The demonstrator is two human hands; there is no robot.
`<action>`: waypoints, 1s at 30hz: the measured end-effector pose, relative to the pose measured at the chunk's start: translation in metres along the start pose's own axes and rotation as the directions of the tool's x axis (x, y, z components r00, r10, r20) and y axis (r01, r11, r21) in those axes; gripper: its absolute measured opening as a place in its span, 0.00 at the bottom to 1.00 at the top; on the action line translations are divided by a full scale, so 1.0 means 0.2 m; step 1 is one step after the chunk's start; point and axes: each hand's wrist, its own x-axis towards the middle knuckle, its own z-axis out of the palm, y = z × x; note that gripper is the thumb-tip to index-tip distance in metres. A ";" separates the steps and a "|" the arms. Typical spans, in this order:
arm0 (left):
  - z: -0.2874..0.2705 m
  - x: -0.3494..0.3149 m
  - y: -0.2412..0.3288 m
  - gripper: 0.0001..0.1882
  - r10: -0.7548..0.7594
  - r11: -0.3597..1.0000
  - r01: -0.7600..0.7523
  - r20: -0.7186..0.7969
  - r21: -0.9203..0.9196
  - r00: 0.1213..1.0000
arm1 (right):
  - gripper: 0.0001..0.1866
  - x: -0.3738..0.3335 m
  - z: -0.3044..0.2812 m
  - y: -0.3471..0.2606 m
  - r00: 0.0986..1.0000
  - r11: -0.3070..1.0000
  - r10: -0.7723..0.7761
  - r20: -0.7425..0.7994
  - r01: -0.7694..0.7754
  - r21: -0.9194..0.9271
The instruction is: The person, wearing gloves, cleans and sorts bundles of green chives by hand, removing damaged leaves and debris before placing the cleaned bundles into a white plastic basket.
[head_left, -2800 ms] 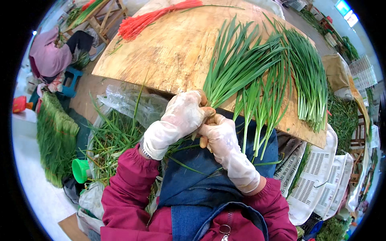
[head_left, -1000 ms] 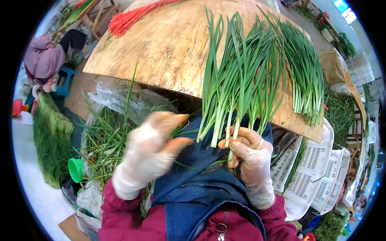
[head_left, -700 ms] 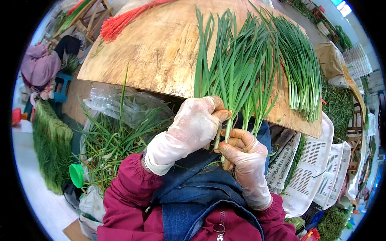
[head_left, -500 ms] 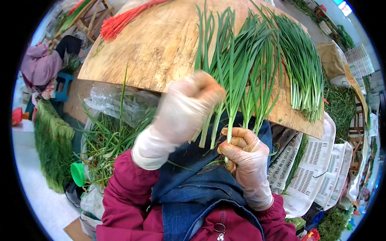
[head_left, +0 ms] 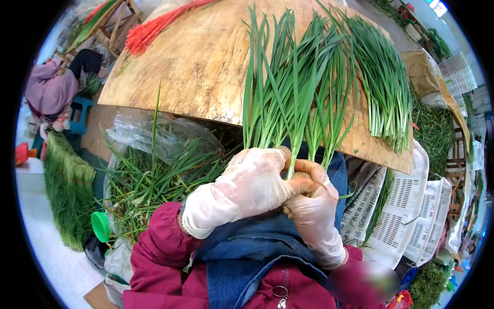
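Both my hands wear thin whitish gloves and meet over my lap at the near edge of the wooden board [head_left: 180,77]. Between thumb and fingers, my right hand [head_left: 315,203] grips the pale lower ends of some garlic chives [head_left: 298,110], whose long green leaves stretch away over the board. My left hand [head_left: 252,177] is closed beside it, its thumb and fingertips at the same stalks. What its curled fingers hold is partly hidden. To the right on the board lies a thicker pile of garlic chives [head_left: 383,85], white ends toward me.
Red ties [head_left: 149,33] lie at the board's far left. Below its left edge, loose leaves [head_left: 149,180] and clear plastic [head_left: 159,134] fill a bag. White printed sacks [head_left: 396,221] hang at the right. Bundled greens [head_left: 67,190] and a person in pink [head_left: 51,87] are at far left.
My left hand has come down from above the board to the stalk ends beside my right hand. My right hand keeps its grip in nearly the same place.
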 end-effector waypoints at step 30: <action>0.06 -0.03 -0.19 0.10 0.404 0.887 -0.242 -0.407 0.393 0.820 | 0.10 0.21 -0.17 -0.14 0.991 0.956 0.118 0.059 -0.129 0.265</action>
